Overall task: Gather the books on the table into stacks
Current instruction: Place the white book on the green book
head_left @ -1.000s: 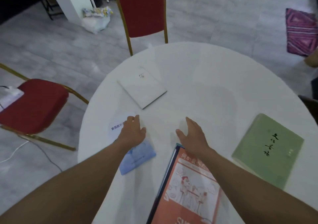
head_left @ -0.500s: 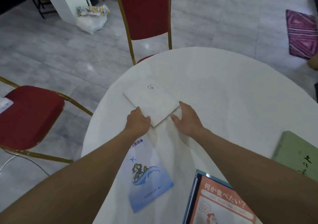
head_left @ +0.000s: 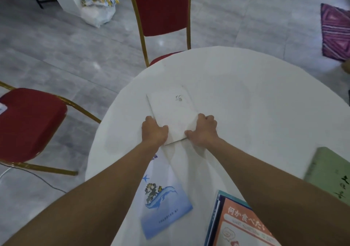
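Note:
A white book (head_left: 173, 111) with a small dark mark lies on the round white table (head_left: 255, 98), near its left edge. My left hand (head_left: 154, 132) grips the book's near left corner and my right hand (head_left: 203, 130) grips its near right corner, thumbs on top. Its near edge looks slightly raised. A blue and white booklet (head_left: 163, 198) with a whale picture lies closer to me, partly under my left forearm. An orange book (head_left: 240, 225) sits at the bottom right and a green book (head_left: 329, 172) at the right edge.
A red chair with a gold frame (head_left: 161, 9) stands at the far side of the table, another red chair (head_left: 28, 121) to the left. A plastic bag (head_left: 98, 9) lies on the grey floor and a purple striped mat (head_left: 335, 32) at the far right.
Both hands moved forward from the near books to the white book and closed on its near corners. The view shifted forward and left, pushing the green book toward the right edge.

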A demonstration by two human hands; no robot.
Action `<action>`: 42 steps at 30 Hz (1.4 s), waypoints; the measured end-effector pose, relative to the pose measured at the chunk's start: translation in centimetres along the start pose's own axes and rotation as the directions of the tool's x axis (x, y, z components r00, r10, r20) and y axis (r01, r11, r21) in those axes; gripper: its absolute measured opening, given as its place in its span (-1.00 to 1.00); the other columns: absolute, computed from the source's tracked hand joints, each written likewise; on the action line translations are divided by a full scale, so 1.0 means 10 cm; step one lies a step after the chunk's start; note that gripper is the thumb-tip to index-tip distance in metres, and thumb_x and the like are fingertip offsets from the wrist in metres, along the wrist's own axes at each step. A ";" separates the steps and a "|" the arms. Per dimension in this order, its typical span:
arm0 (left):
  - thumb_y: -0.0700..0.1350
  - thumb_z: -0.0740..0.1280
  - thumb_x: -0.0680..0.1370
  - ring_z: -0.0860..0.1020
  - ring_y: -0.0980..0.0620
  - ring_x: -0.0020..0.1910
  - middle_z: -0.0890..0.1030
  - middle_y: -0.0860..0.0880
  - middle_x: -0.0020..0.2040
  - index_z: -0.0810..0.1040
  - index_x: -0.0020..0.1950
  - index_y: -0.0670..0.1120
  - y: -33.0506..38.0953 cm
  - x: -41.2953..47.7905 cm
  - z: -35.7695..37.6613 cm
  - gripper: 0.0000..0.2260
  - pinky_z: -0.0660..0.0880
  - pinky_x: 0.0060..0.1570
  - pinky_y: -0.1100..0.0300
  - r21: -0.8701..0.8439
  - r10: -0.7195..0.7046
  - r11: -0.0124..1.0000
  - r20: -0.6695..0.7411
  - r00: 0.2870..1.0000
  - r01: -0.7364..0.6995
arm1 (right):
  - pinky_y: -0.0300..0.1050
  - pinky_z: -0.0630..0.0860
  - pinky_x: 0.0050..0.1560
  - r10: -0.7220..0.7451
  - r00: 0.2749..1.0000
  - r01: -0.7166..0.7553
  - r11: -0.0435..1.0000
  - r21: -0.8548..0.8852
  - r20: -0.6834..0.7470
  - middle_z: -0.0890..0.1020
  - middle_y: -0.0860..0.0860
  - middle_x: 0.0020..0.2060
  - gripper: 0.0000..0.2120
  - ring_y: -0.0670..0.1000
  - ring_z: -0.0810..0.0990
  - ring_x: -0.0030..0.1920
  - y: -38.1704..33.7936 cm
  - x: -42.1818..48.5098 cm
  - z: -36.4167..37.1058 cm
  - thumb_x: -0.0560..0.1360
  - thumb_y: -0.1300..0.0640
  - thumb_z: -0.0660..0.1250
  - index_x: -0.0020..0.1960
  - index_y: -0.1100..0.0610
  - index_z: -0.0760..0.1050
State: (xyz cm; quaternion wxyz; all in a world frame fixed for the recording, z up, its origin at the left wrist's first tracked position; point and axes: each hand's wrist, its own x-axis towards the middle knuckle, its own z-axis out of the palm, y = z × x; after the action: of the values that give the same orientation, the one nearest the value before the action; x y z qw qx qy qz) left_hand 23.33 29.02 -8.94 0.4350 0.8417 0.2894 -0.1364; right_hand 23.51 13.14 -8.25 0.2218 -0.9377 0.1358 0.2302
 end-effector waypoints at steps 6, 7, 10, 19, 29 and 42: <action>-0.30 0.31 0.41 0.65 -0.07 -0.06 0.70 -0.08 -0.03 0.62 0.06 -0.16 -0.03 -0.21 0.06 -0.75 0.55 -0.20 0.19 -0.108 0.017 0.994 0.193 0.981 0.004 | 0.03 0.36 0.31 0.092 0.992 -0.102 0.988 0.113 0.090 0.30 0.18 0.34 -0.14 0.21 0.29 0.38 0.41 -0.33 -0.05 0.36 -0.11 0.52 0.46 0.16 0.16; -0.30 0.32 0.42 0.63 -0.09 -0.04 0.67 -0.08 -0.01 0.56 0.13 -0.17 -0.01 -0.26 0.08 -0.72 0.56 -0.20 0.16 -0.125 0.014 0.992 0.218 0.976 0.014 | 0.03 0.37 0.32 0.106 0.989 -0.118 0.985 0.123 0.103 0.31 0.17 0.33 -0.13 0.20 0.31 0.37 0.48 -0.38 -0.06 0.34 -0.13 0.52 0.46 0.16 0.17; -0.30 0.31 0.47 0.56 -0.10 0.02 0.55 -0.06 0.00 0.34 0.18 -0.13 0.07 -0.44 0.17 -0.68 0.58 0.00 0.02 -0.144 0.019 0.989 0.259 0.966 0.019 | 0.08 0.43 0.33 0.140 0.982 -0.162 0.969 0.188 0.125 0.36 0.14 0.32 -0.13 0.18 0.37 0.35 0.64 -0.52 -0.10 0.32 -0.20 0.50 0.45 0.17 0.22; -0.36 0.23 0.50 0.55 0.06 -0.10 0.53 0.00 -0.05 0.32 0.19 -0.06 0.44 -1.00 0.41 -0.67 0.57 -0.17 0.13 -0.259 0.155 0.964 0.333 0.930 -0.068 | 0.13 0.52 0.26 0.208 0.975 -0.207 0.746 0.633 0.075 0.50 0.10 0.29 -0.33 0.14 0.53 0.24 1.13 -0.87 -0.36 0.49 -0.13 0.36 0.45 0.17 0.21; -0.29 0.20 0.56 0.50 -0.11 0.07 0.48 -0.03 0.11 0.33 0.28 -0.12 0.76 -1.80 1.05 -0.70 0.59 -0.08 -0.05 0.021 0.293 0.942 0.436 0.851 -0.335 | -0.12 0.52 -0.12 0.339 0.940 -0.187 0.618 0.764 -0.044 0.61 0.08 0.11 -0.65 0.10 0.64 0.03 2.16 -1.38 -0.71 0.53 0.11 0.34 0.28 0.15 0.41; -0.21 0.28 0.55 0.47 -0.13 0.20 0.40 -0.18 0.27 0.34 0.34 -0.23 0.85 -2.77 2.46 -0.63 0.48 0.22 0.09 0.194 0.469 0.668 0.640 0.609 -0.718 | 0.09 0.51 0.24 0.603 0.768 -0.286 0.623 0.728 -0.214 0.50 0.20 0.19 -0.66 0.20 0.56 0.15 3.54 -2.06 -0.77 0.52 0.13 0.32 0.26 0.24 0.49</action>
State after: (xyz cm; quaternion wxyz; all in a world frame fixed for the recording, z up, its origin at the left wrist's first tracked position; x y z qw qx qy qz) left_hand 7.03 -4.97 -4.44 0.3189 0.8885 -0.1884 -0.2707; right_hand -3.86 -17.98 -4.49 0.4337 -0.7572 0.4885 -0.0017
